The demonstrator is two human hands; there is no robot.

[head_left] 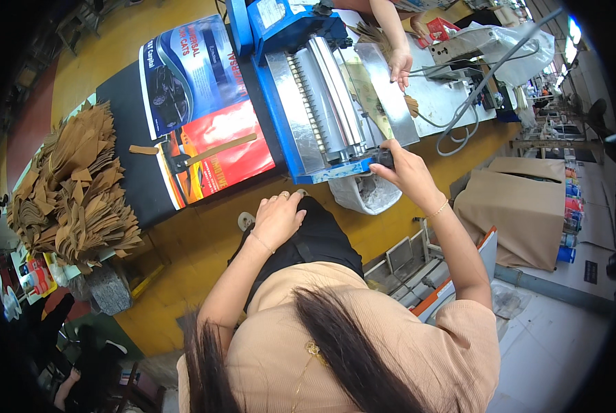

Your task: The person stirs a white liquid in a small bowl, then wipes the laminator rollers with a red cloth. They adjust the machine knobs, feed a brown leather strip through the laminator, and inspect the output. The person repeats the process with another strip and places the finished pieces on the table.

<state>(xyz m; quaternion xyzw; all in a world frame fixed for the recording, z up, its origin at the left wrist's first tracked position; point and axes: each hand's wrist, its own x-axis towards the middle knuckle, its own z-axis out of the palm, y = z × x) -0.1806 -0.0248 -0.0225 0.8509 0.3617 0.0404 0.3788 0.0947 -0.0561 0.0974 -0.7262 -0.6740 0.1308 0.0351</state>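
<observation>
A blue machine (291,148) with shiny metal rollers (335,96) stands on the table in front of me. My right hand (410,175) is closed around a black knob (384,159) at the machine's near right corner. On my thigh rests my left hand (279,220), fingers stretched out and holding nothing. Two narrow brown strips, one shorter (143,149) and one longer (222,149), lie left of the machine on printed sheets and a black surface.
A big heap of brown cut pieces (74,186) sits at the table's left end. Across the machine, another person's hand (399,67) hangs over a metal plate (390,89). A bag-lined bin (365,194) stands below the machine. Grey cables (459,131) curl at the right.
</observation>
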